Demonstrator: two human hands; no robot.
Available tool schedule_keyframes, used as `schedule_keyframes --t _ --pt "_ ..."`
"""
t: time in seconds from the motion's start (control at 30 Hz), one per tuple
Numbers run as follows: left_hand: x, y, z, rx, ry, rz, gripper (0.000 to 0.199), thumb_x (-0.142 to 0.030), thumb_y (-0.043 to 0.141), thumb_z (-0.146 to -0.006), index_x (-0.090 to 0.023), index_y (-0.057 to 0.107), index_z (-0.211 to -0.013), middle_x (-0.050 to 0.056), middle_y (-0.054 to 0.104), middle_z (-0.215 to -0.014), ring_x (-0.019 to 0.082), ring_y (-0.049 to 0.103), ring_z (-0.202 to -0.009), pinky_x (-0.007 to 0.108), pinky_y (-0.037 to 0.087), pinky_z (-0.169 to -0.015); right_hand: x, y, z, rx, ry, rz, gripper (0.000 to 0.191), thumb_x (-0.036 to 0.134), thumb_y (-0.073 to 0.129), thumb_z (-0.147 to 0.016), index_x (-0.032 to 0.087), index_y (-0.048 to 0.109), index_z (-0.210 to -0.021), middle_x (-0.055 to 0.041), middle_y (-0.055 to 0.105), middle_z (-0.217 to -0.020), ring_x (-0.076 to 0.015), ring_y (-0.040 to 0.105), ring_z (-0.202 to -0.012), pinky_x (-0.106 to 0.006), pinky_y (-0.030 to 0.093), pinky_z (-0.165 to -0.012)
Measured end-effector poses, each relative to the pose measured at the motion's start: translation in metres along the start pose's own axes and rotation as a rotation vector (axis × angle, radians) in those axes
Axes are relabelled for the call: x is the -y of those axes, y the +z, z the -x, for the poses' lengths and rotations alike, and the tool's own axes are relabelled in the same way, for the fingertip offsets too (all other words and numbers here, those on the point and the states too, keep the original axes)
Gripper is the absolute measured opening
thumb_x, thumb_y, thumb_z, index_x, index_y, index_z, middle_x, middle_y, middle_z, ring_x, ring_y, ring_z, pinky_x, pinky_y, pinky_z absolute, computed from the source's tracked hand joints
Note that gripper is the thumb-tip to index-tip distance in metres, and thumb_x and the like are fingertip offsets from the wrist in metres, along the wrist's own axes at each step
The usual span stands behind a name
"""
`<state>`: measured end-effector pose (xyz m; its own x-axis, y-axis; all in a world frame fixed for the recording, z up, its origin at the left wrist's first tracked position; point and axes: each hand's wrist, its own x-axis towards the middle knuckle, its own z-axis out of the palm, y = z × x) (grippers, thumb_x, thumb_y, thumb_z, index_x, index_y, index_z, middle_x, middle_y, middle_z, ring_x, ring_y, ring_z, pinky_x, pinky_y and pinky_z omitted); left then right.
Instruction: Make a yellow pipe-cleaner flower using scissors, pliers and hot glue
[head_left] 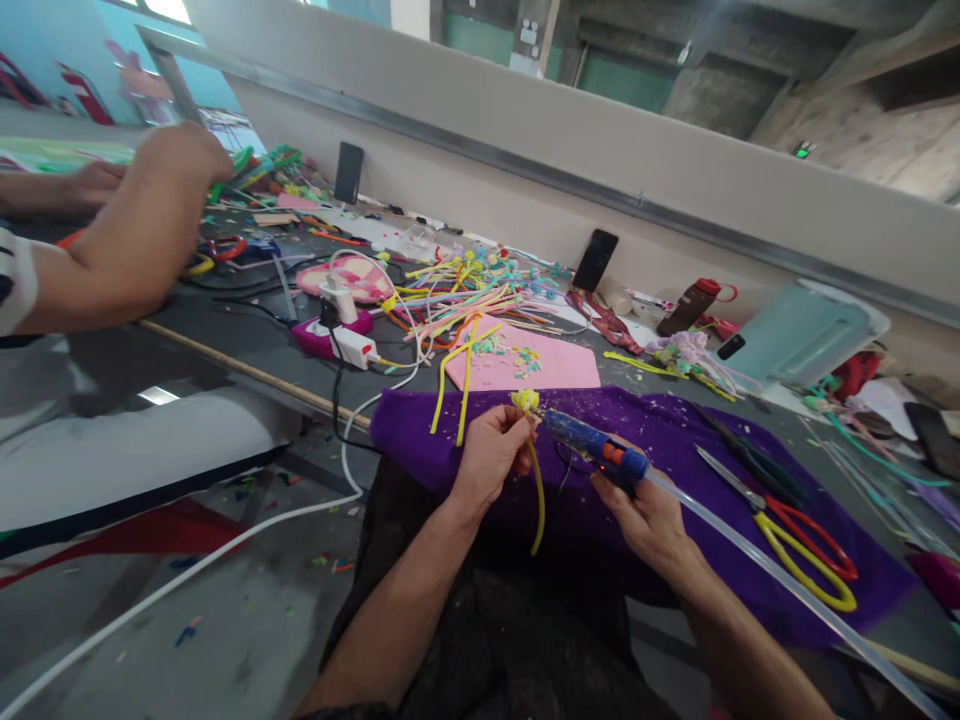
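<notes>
- Desk (199,312): dark top, crowded along its far edge; a white cable (300,512) runs off its near edge, left of the person.
- Purple cloth (675,430): spread along the near edge of the desk and hanging over it.
- Translucent bin (814,335): at the far edge, towards the right, with a brown bottle (688,305) to its left.
- Co-worker's arm (142,220): extends over the left end of the desk, well apart from the person's hands.
- Heap of coloured stems (480,290): beyond the pink sheet, towards the far edge.
- Pink sheet (574,368): just beyond the cloth, bearing small coloured bits; it lies between the hands and the heap. Bent yellow stems (463,400) cross its left corner onto the cloth.
- Blue glue gun (592,440): gripped in the right hand (641,505); a long clear rod (757,560) trails from its rear past the scissors.
- Scissors (761,500): on the cloth's right part, beside a dark-handled tool (754,455).
- Magenta power strip (315,338): near edge, left of the cloth, plugs fitted.
- Yellow flower piece (525,400): pinched in the left hand (491,450) above the cloth, stem hanging down; the nozzle is close beside it, contact unclear.
</notes>
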<state>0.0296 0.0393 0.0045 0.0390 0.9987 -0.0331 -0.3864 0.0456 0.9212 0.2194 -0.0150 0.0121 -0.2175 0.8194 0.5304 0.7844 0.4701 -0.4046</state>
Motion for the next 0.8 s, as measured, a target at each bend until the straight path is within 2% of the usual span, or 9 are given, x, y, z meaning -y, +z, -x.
schedule_keyframes --t 0.2,0.3,0.37,0.47,0.57,0.67,0.8 --pt "0.001 0.0 -0.001 0.0 0.003 0.011 0.022 -0.032 0.065 -0.066 -0.016 0.05 -0.063 -0.007 0.049 -0.041 0.006 0.041 -0.028 0.017 0.032 -0.028 0.001 -0.001 0.001 0.007 0.02 -0.038 0.031 0.034 0.05 -0.082 0.022 0.056 -0.11 -0.0039 0.064 -0.072 -0.021 0.059 -0.063 -0.03 0.046 -0.054" --pt "0.002 -0.001 -0.001 0.016 -0.005 0.023 0.024 -0.034 0.065 -0.067 -0.016 0.05 -0.063 -0.007 0.047 -0.039 0.006 0.04 -0.028 0.017 0.031 -0.028 0.005 -0.007 -0.001 0.006 0.097 -0.079 0.022 0.034 0.052 -0.081 0.021 0.062 -0.095 -0.0017 0.06 -0.06 -0.018 0.055 -0.053 -0.027 0.042 -0.048" --pt "0.002 -0.003 -0.001 0.034 -0.01 0.047 0.025 -0.035 0.065 -0.067 -0.015 0.051 -0.063 -0.006 0.049 -0.04 0.005 0.04 -0.028 0.016 0.031 -0.028 0.007 -0.013 -0.009 0.002 0.178 -0.145 0.019 0.034 0.053 -0.08 0.019 0.063 -0.087 0.0 0.058 -0.057 -0.0155 0.052 -0.048 -0.026 0.041 -0.047" --pt "0.0 -0.007 -0.001 0.075 -0.028 0.114 0.025 -0.034 0.067 -0.066 -0.014 0.052 -0.066 -0.004 0.056 -0.051 0.004 0.041 -0.03 0.016 0.031 -0.029 0.002 -0.022 -0.032 0.017 0.253 -0.297 0.021 0.034 0.051 -0.082 0.017 0.062 -0.088 0.0003 0.059 -0.061 -0.0136 0.054 -0.053 -0.025 0.043 -0.055" --pt "-0.003 -0.011 -0.002 0.111 -0.077 0.17 0.025 -0.033 0.067 -0.066 -0.014 0.052 -0.066 -0.003 0.058 -0.057 0.002 0.041 -0.03 0.015 0.03 -0.029 -0.017 -0.022 -0.06 0.037 0.273 -0.324 0.025 0.037 0.05 -0.081 0.015 0.06 -0.073 -0.0005 0.059 -0.058 -0.0137 0.056 -0.058 -0.024 0.043 -0.059" --pt "-0.007 -0.016 -0.003 0.153 -0.134 0.192 0.025 -0.033 0.067 -0.066 -0.013 0.053 -0.065 -0.003 0.056 -0.056 0.001 0.039 -0.029 0.015 0.029 -0.029 -0.046 -0.009 -0.083 0.18 0.298 -0.251 0.03 0.042 0.045 -0.083 0.013 0.055 -0.082 0.0014 0.057 -0.053 -0.0126 0.054 -0.05 -0.024 0.042 -0.054" --pt "-0.01 -0.02 -0.004 0.211 -0.191 0.196 0.024 -0.032 0.066 -0.067 -0.013 0.053 -0.062 -0.004 0.053 -0.05 0.001 0.037 -0.028 0.014 0.029 -0.029 -0.077 0.01 -0.093 0.215 0.316 -0.119 0.032 0.045 0.05 -0.078 0.014 0.057 -0.073 0.0022 0.056 -0.052 -0.013 0.053 -0.048 -0.023 0.038 -0.049"
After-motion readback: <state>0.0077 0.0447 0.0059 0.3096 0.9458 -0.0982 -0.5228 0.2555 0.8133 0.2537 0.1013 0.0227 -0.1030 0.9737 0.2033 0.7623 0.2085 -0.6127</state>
